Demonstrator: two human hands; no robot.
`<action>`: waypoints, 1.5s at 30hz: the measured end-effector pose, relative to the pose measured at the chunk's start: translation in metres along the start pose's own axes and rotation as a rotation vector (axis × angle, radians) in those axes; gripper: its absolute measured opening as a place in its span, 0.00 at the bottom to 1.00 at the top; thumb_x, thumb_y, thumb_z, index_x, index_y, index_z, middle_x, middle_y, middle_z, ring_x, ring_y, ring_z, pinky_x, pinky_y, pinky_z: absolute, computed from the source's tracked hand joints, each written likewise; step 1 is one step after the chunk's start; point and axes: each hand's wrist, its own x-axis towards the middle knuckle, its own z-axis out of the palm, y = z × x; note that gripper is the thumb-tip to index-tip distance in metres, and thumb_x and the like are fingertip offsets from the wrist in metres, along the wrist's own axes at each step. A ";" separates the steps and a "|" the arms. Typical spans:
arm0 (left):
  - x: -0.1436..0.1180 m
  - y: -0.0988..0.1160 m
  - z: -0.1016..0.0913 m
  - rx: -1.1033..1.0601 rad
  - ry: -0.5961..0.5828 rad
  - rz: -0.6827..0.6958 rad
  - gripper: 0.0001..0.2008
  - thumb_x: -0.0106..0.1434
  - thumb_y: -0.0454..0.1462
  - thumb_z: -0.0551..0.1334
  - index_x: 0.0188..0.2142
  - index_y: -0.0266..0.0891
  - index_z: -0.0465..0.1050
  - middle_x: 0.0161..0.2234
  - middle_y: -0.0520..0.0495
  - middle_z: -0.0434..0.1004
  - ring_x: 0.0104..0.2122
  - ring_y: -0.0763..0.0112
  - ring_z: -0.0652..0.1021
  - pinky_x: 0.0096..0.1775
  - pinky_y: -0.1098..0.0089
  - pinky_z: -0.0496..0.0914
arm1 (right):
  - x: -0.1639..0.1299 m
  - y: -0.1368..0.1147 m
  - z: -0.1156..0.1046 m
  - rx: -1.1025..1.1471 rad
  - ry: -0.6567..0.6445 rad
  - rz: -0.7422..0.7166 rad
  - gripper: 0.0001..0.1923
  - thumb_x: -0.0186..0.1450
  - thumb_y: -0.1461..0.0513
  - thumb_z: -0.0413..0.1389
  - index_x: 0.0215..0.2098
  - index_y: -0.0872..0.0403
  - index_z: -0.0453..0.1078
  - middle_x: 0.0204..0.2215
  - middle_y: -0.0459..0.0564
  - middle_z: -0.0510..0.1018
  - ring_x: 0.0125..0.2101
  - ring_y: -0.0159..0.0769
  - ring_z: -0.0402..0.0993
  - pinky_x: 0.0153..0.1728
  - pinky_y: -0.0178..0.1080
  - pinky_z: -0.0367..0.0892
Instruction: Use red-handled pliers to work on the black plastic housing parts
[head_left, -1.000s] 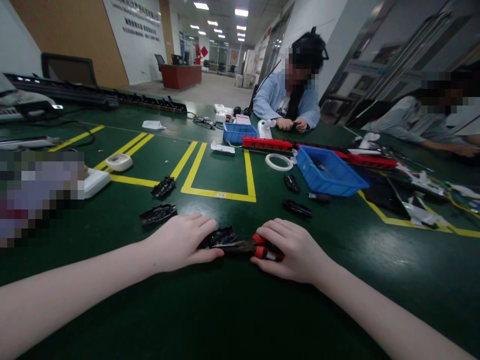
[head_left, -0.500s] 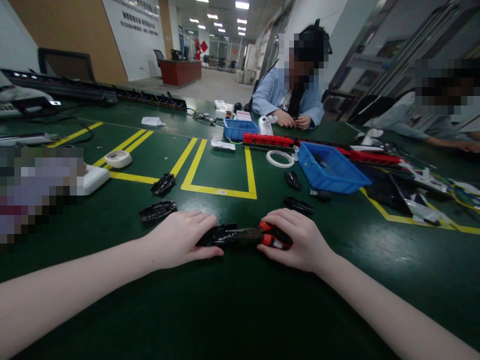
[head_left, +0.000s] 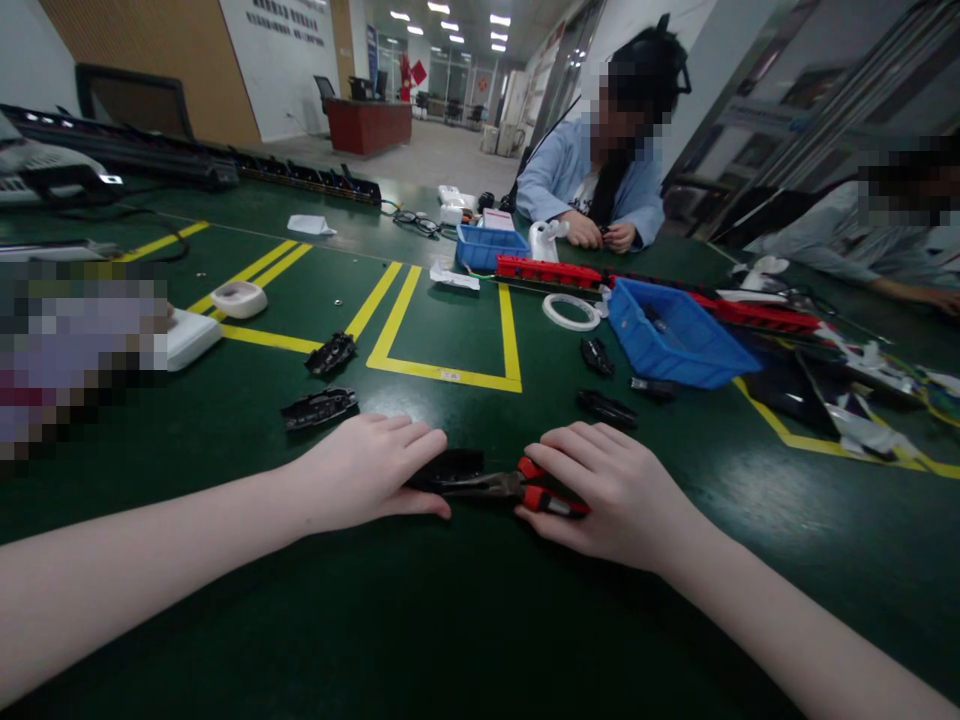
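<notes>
Two bare hands rest low on the green work table (head_left: 480, 620), close together near its front edge. The left hand (head_left: 367, 475) lies palm down with its fingers pressed side by side, flat over the near end of a black plastic part (head_left: 454, 466) and pinning it to the table; only the part's right end shows past the fingertips. The right hand (head_left: 611, 490) is curled over the red handles of a pair of pliers (head_left: 517, 487), fingers wrapped on them, while the dark metal nose of the pliers points left and meets the black plastic part between the two hands; whether the nose actually bites the part cannot be told. Several more black plastic pieces lie about: one (head_left: 320, 408) just beyond the left hand, another (head_left: 331, 353) farther back by the yellow floor-tape lines (head_left: 442, 372), and two (head_left: 606, 408) beyond the right hand. A blue bin (head_left: 675, 350) stands well behind the right hand, with a white tape ring (head_left: 571, 311) beside it and a long red strip (head_left: 547, 271) behind. Across the table a person in a light blue top (head_left: 592, 185) has both hands together on the table, and another person's sleeve (head_left: 847, 255) lies at the far right.
</notes>
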 end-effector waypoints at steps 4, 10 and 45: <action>0.000 0.001 0.000 0.045 0.011 0.019 0.20 0.65 0.54 0.60 0.42 0.39 0.67 0.36 0.50 0.75 0.34 0.63 0.78 0.32 0.65 0.67 | 0.001 -0.004 -0.002 0.013 -0.011 -0.015 0.16 0.61 0.54 0.59 0.40 0.59 0.73 0.34 0.54 0.79 0.32 0.39 0.74 0.31 0.41 0.66; 0.000 0.000 0.000 0.052 0.012 0.014 0.22 0.64 0.55 0.61 0.42 0.39 0.68 0.36 0.50 0.76 0.34 0.64 0.78 0.32 0.66 0.66 | -0.001 0.004 0.001 0.150 -0.034 0.018 0.17 0.62 0.53 0.59 0.40 0.58 0.73 0.34 0.53 0.79 0.32 0.38 0.74 0.30 0.40 0.67; -0.006 0.001 0.001 0.170 0.031 0.184 0.16 0.66 0.50 0.59 0.37 0.38 0.67 0.31 0.49 0.72 0.28 0.66 0.74 0.31 0.67 0.64 | 0.000 -0.004 -0.005 0.095 -0.068 0.025 0.16 0.62 0.54 0.58 0.40 0.58 0.73 0.34 0.54 0.79 0.32 0.38 0.74 0.30 0.40 0.67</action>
